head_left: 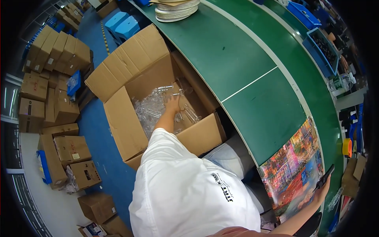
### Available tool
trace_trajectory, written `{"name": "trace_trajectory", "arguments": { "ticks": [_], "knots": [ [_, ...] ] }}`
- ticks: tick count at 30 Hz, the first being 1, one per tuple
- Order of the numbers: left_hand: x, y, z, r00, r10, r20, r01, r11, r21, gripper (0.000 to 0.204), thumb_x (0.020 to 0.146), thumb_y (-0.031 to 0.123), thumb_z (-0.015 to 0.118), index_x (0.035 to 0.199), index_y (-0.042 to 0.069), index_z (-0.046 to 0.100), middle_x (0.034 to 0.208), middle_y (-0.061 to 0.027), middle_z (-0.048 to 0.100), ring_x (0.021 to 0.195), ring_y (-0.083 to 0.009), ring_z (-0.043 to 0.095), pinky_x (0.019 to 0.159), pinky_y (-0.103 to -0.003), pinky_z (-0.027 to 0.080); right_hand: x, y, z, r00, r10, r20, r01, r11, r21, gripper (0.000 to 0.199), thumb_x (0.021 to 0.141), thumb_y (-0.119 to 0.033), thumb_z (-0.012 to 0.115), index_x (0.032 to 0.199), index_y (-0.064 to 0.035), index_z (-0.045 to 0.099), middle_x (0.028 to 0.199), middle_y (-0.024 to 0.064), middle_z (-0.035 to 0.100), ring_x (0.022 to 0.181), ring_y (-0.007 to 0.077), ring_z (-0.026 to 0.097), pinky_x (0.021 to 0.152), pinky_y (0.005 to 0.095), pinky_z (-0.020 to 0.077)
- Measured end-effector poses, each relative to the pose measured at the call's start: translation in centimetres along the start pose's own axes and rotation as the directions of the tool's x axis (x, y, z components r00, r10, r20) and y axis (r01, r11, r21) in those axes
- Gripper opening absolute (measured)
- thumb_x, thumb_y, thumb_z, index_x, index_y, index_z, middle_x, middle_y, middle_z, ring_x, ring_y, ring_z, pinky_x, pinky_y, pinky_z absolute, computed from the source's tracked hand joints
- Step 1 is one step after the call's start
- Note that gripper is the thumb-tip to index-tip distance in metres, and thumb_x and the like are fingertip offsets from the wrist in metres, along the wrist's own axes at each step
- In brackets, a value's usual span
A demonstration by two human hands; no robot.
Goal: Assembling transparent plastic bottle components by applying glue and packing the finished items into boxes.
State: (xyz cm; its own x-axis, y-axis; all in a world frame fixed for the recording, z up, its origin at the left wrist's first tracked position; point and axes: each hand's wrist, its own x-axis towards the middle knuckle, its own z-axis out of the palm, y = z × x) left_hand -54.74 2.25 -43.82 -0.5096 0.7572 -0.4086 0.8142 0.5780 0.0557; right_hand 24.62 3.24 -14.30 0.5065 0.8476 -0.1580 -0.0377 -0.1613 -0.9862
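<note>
Around me is a storeroom with a blue floor (98,130), stacked cartons (55,51) far left and a long green table (244,67) curving along my right, and the open box (130,118) stands on the floor just left of it. My left hand (173,103) is down in that box among clear plastic pieces (152,108), though I cannot tell whether it grips one; they look light, stiff, slippery and likely brittle, best taken by a long edge. My right hand (321,189) is well apart at the near right, closed on a dark flat tool (325,176) beside a colourful print (294,166) on the table.
</note>
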Motion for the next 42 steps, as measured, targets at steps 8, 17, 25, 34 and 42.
{"name": "trace_trajectory", "arguments": {
  "ticks": [8,17,25,34,42],
  "knots": [
    [2.7,-0.7,2.6,0.916,-0.011,0.401,-0.177,0.886,0.429,0.051,0.087,0.035,0.054,0.135,0.035,0.036,0.147,-0.0081,0.023,0.134,-0.0381,0.023,0.093,-0.067,0.029,-3.1,0.2,0.2,0.986,0.103,0.132,-0.131,0.967,0.218,0.039,0.087,-0.039,0.060,0.111,-0.0075,0.055,0.082,-0.0011,0.056,0.067,0.0075,0.049,0.058,0.0197,0.0402],
    [2.1,-1.1,4.0,0.946,0.220,0.239,-0.313,0.812,0.493,0.090,0.055,0.026,0.084,0.133,0.033,0.039,0.134,-0.0115,0.040,0.126,-0.0361,0.035,0.091,-0.061,0.038,-5.7,0.4,0.7,0.987,0.154,-0.036,-0.143,0.966,0.215,0.036,0.091,-0.033,0.056,0.114,-0.0053,0.052,0.082,0.0011,0.054,0.068,0.0083,0.047,0.057,0.0193,0.0389],
    [1.8,-8.3,1.7,0.867,0.393,0.308,-0.460,0.868,0.187,0.074,0.061,0.013,0.076,0.127,0.030,0.047,0.125,-0.0168,0.046,0.113,-0.0383,0.049,0.092,-0.047,0.044,-5.5,0.9,2.3,0.989,0.147,0.028,-0.149,0.938,0.313,0.037,0.091,-0.031,0.055,0.116,-0.0042,0.052,0.081,0.0024,0.052,0.066,0.0089,0.042,0.056,0.0206,0.0365],
    [-2.8,-7.0,-1.8,0.920,0.379,-0.097,-0.379,0.925,0.019,0.070,0.060,0.011,0.073,0.124,0.025,0.048,0.114,-0.0186,0.050,0.100,-0.0392,0.055,0.084,-0.045,0.049,-2.7,1.1,4.1,0.954,0.162,0.251,-0.223,0.945,0.239,0.036,0.091,-0.034,0.056,0.110,-0.0044,0.053,0.080,0.0014,0.051,0.067,0.0085,0.043,0.059,0.0206,0.0368],
    [-3.5,-4.8,-9.5,0.893,0.396,-0.214,-0.388,0.918,0.080,0.069,0.061,0.009,0.072,0.124,0.023,0.048,0.108,-0.0169,0.051,0.099,-0.0380,0.055,0.083,-0.045,0.049,-1.5,2.3,6.3,0.949,0.175,0.262,-0.230,0.953,0.195,0.030,0.091,-0.034,0.055,0.102,-0.0062,0.052,0.080,0.0020,0.051,0.066,0.0089,0.045,0.055,0.0202,0.0378]
  ]
}}
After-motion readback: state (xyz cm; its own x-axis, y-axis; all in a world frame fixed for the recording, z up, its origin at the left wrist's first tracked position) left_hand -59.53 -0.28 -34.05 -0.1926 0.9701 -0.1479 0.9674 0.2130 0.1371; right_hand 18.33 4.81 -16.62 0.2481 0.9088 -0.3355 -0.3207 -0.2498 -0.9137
